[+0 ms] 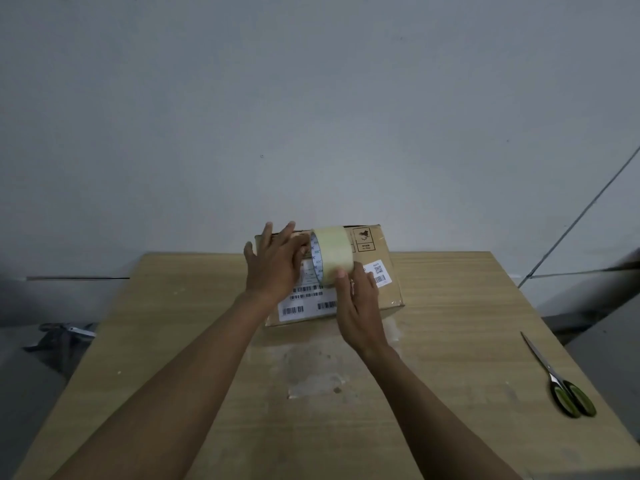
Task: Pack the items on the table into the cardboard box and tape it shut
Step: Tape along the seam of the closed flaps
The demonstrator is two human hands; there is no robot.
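Head view: the box (pixel 382 292) sits closed at the far middle of the desk (pixel 450 306), its long side running left to right, so taping seems to be the step in hand. Just above the box, the tape roll (pixel 334 252) stands on edge, hole facing left. The right hand (pixel 360 306) pinches the roll, and the left hand (pixel 273 263) has its fingers spread straight against it. The next move likely calls for peeling the free end.
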